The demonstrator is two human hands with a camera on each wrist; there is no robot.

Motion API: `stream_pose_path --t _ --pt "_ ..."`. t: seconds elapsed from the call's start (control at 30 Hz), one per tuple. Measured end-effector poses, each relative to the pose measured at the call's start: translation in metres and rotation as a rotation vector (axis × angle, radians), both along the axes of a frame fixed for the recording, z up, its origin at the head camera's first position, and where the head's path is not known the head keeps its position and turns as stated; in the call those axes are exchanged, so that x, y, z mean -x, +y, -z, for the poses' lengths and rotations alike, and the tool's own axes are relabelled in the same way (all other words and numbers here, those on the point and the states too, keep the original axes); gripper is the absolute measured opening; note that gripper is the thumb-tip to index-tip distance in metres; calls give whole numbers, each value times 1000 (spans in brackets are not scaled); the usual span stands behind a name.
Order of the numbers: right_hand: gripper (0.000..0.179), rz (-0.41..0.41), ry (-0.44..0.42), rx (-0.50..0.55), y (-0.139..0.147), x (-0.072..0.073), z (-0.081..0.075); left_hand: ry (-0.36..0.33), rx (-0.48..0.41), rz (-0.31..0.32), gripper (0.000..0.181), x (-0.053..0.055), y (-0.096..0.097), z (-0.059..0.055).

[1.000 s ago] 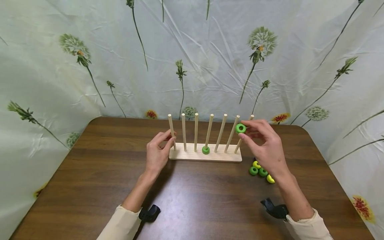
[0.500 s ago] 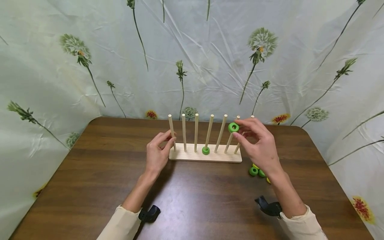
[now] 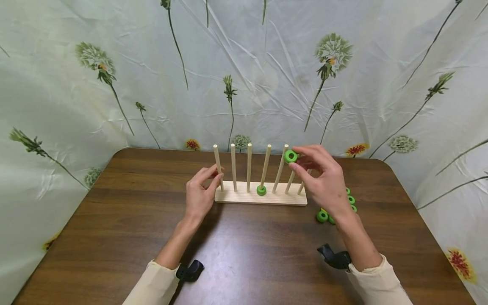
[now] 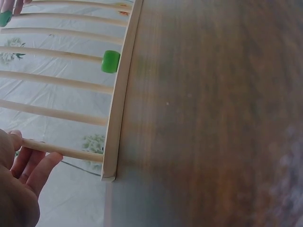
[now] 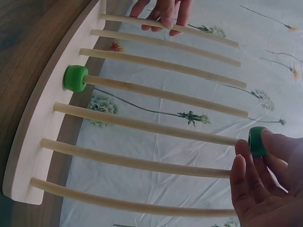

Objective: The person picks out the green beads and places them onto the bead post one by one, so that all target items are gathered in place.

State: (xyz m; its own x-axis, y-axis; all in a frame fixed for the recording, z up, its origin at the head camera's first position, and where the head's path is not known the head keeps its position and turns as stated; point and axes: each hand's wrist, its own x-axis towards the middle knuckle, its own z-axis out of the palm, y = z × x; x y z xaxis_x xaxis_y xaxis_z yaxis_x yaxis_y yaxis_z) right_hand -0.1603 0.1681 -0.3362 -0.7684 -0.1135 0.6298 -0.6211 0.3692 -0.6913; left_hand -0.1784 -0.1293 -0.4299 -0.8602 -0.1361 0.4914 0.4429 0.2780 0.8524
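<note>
A pale wooden peg rack [image 3: 240, 198] with several upright pegs stands on the table. One green ring [image 3: 261, 190] sits at the foot of its middle peg. My left hand [image 3: 201, 192] grips the leftmost peg between thumb and fingers, low down, as the left wrist view also shows. My right hand [image 3: 323, 180] pinches a second green ring [image 3: 290, 156] by its edge, its hole turned toward the head camera. In the right wrist view this held ring [image 5: 257, 141] is right at the tip of the peg just right of the middle one.
On the brown table [image 3: 259, 254], right of the rack, lie several loose green rings [image 3: 322, 216] and a bit of yellow, partly hidden behind my right hand and forearm. A pale flower-print cloth [image 3: 263, 84] hangs behind the table's far edge.
My right hand has moved left with the green ring, from the rightmost pegs to the peg beside the middle one. More loose rings show behind it. The left hand has stayed still.
</note>
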Motion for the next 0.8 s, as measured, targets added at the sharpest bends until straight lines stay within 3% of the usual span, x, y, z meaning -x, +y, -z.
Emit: stream_pose_path --t 0.8 --pt "38 -41 -16 26 -23 6 -5 21 20 -14 21 1 0 2"
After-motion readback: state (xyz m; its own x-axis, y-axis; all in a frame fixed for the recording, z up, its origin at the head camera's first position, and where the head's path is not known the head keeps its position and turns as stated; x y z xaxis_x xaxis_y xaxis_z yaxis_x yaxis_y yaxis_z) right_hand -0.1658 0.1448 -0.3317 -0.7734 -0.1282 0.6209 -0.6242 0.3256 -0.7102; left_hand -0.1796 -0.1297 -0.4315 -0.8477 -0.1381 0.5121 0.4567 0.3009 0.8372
